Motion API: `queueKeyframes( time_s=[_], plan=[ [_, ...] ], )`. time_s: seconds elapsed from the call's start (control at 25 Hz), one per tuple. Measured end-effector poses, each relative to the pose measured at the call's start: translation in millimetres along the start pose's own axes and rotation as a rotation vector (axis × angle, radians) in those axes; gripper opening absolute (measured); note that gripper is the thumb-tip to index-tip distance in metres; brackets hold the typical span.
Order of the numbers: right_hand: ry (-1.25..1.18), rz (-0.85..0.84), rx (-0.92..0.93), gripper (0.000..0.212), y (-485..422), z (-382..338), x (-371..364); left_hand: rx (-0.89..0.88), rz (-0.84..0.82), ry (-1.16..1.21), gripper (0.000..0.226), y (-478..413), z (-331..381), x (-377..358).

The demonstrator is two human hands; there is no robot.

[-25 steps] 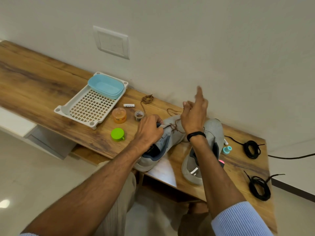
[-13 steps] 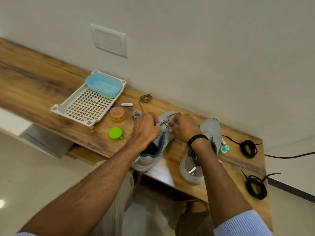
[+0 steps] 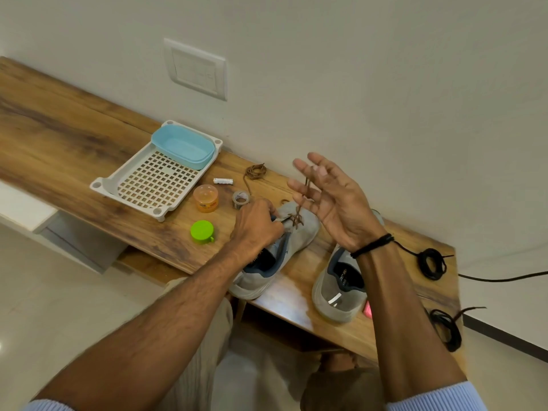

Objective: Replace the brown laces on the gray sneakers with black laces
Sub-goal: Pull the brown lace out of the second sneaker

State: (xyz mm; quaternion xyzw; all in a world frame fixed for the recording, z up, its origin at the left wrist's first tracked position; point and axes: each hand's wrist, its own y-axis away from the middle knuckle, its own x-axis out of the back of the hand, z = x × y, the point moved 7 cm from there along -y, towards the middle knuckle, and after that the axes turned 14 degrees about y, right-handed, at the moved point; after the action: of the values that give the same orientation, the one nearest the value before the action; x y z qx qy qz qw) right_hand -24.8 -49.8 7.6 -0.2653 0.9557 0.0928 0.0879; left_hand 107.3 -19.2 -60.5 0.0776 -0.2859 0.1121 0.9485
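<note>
Wooden worktop by a white wall. Our left hand grips a gray sneaker mid-worktop. Our right hand, fingers spread, hooks its brown lace, mostly unthreaded. Other sneaker looks unlaced; black laces lie unused near the right edge.

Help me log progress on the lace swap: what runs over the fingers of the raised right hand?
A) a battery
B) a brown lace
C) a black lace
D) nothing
B: the brown lace runs from the gray shoe up to the right hand, whose fingers are spread.
</note>
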Motion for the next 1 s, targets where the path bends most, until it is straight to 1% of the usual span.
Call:
queueKeyframes(
  time_s=[0.04,0.08,0.12,0.16,0.2,0.24,0.28,0.32,0.36,0.4,0.44,0.48,0.52,0.56,0.6,0.64,0.68,0.72,0.76,0.84,0.88,0.92,1.0],
  plan=[
    [-0.084,-0.066,0.025,0.049,1.3,-3.7,-4.3,0.002,-0.004,0.000,0.024,0.4,0.8,-0.6],
    [-0.039,-0.105,0.006,0.058,0.8,-0.4,-5.9,-0.001,-0.007,-0.004,0.022,0.9,2.1,-1.2],
    [0.182,-0.103,-0.021,0.065,-1.1,7.1,-4.1,-0.006,-0.009,-0.007,0.019,1.3,3.1,-2.1],
    [0.579,-0.083,-0.023,0.068,-3.7,16.3,-1.4,-0.010,-0.013,-0.007,0.018,1.8,3.8,-2.7],
    [1.018,-0.041,0.024,0.068,-6.0,23.9,1.2,-0.008,-0.015,-0.005,0.017,2.3,3.7,-2.8],
    [1.306,0.028,0.083,0.064,-7.3,27.1,0.2,-0.003,-0.019,-0.004,0.018,2.6,3.4,-2.5],
    [1.359,0.096,0.118,0.059,-8.5,27.4,-1.4,0.002,-0.020,-0.002,0.018,2.8,3.0,-1.9],
    [1.191,0.133,0.138,0.053,-10.8,26.6,-0.8,0.001,-0.018,-0.002,0.019,2.6,2.9,-1.8],
    [0.894,0.128,0.141,0.049,-11.6,24.4,-0.8,-0.005,-0.016,-0.005,0.019,2.4,3.1,-2.5],
    [0.627,0.079,0.124,0.051,-9.9,22.6,-6.9,-0.014,-0.016,-0.011,0.018,2.7,4.1,-3.1],
    [0.459,-0.001,0.127,0.057,-9.5,21.6,-13.5,-0.020,-0.018,-0.016,0.018,3.2,5.1,-3.4],
    [0.487,-0.044,0.166,0.066,-12.1,15.4,-18.3,-0.024,-0.020,-0.019,0.017,3.8,6.2,-3.1],
    [0.723,-0.033,0.189,0.070,-14.3,12.5,-20.7,-0.024,-0.022,-0.020,0.017,3.8,6.4,-3.1],
    [1.042,0.060,0.197,0.068,-17.5,14.6,-16.9,-0.024,-0.023,-0.019,0.018,3.5,6.0,-2.8],
    [1.259,0.189,0.159,0.060,-20.7,17.7,-8.3,-0.023,-0.023,-0.016,0.019,3.0,5.6,-2.7],
    [1.377,0.309,0.110,0.047,-21.4,20.6,0.9,-0.018,-0.024,-0.011,0.021,3.0,5.0,-2.7],
    [1.400,0.415,0.050,0.032,-19.0,22.0,9.3,-0.011,-0.024,-0.004,0.023,3.2,4.4,-2.8],
    [1.412,0.477,-0.022,0.019,-17.9,24.8,18.5,-0.005,-0.022,0.003,0.024,3.5,3.6,-2.6],
    [1.440,0.485,-0.102,0.013,-17.8,29.1,25.9,-0.002,-0.022,0.008,0.025,4.1,3.5,-2.4],
    [1.528,0.396,-0.277,0.019,-19.9,46.2,35.2,-0.007,-0.027,0.006,0.025,5.7,5.8,-1.0],
    [1.546,0.377,-0.324,0.017,-20.7,54.5,37.5,-0.013,-0.035,0.000,0.025,6.0,7.1,-1.0],
    [1.552,0.382,-0.360,0.013,-21.1,60.3,38.9,-0.018,-0.044,-0.007,0.026,5.9,7.6,-1.5],
    [1.554,0.412,-0.404,0.014,-22.0,64.8,38.8,-0.021,-0.054,-0.019,0.028,5.8,6.8,-2.9]
  ],
)
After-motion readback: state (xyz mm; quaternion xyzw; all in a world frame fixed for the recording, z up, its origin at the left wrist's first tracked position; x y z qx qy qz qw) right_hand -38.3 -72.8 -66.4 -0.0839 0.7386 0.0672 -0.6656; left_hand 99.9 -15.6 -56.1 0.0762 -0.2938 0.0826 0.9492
